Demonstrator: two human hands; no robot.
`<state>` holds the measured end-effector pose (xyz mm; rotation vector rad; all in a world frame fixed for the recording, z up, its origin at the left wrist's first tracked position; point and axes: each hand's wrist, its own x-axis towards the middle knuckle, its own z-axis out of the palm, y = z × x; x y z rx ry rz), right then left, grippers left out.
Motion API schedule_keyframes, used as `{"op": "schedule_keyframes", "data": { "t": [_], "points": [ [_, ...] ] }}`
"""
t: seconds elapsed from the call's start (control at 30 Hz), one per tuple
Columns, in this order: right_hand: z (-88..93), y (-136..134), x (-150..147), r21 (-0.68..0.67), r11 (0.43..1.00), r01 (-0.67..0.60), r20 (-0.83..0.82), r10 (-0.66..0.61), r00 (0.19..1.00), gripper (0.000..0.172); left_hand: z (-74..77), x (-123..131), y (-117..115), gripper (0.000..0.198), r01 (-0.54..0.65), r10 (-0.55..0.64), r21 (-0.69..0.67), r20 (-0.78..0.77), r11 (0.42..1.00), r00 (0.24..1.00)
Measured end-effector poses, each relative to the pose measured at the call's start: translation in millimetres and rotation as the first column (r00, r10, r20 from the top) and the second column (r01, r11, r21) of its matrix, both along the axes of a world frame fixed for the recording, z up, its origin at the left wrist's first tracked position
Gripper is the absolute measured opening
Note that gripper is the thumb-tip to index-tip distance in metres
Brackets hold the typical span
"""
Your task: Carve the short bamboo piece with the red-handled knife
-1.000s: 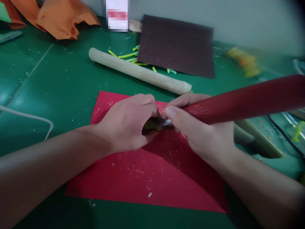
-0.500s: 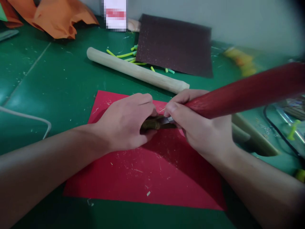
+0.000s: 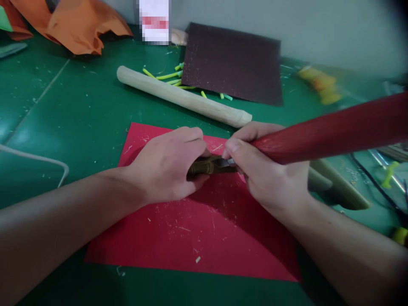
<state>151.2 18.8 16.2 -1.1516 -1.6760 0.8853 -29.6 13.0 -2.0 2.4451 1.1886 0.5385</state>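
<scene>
My left hand point(image 3: 165, 165) is closed round the brownish handle of a small knife point(image 3: 207, 165), whose short metal blade points right. My right hand point(image 3: 264, 170) is wrapped round the near end of a long dark red stick point(image 3: 334, 131), thumb pressed close to the blade. The stick runs up and to the right out of view. Both hands meet over a red sheet of paper point(image 3: 197, 229) speckled with pale shavings, lying on the green mat point(image 3: 79, 114).
A pale wooden dowel point(image 3: 181, 95) lies behind the hands, with green and yellow tube offcuts point(image 3: 168, 76) beside it. A dark sandpaper sheet point(image 3: 232, 63) lies at the back, crumpled orange paper point(image 3: 76, 21) at back left. A white cord point(image 3: 35, 159) crosses the left edge.
The red stick's far end has swung slightly up and then back down; the hands have stayed together over the red paper.
</scene>
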Motion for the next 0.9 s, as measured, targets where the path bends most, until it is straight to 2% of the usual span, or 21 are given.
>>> {"op": "schedule_keyframes", "data": {
  "t": [0.2,0.33,0.53,0.7,0.9],
  "points": [
    [-2.4,0.2,2.4,0.035,0.999,-0.027,0.007,0.027,1.000,0.027,1.2,3.2,1.7,0.018,-0.002,0.001,-0.007,-0.032,1.000,0.999],
    [-4.6,-0.3,4.4,0.043,0.994,-0.099,0.010,0.099,0.995,0.029,1.3,3.3,1.9,0.011,-0.003,0.004,0.026,-0.023,1.000,1.000],
    [-8.1,1.0,2.6,0.037,0.999,-0.023,-0.047,0.025,0.999,0.028,-0.6,2.1,2.0,0.013,-0.010,0.010,0.024,-0.024,1.000,1.000],
    [-9.6,0.3,0.7,0.026,0.999,0.037,-0.087,-0.035,0.996,0.020,0.1,2.7,2.2,0.014,-0.019,0.018,-0.016,-0.041,1.000,0.999],
    [-7.3,0.2,4.3,-0.009,0.999,-0.032,-0.081,0.031,0.996,0.026,0.2,2.6,2.6,0.012,-0.012,0.012,-0.008,-0.035,1.000,0.999]
  ]
}}
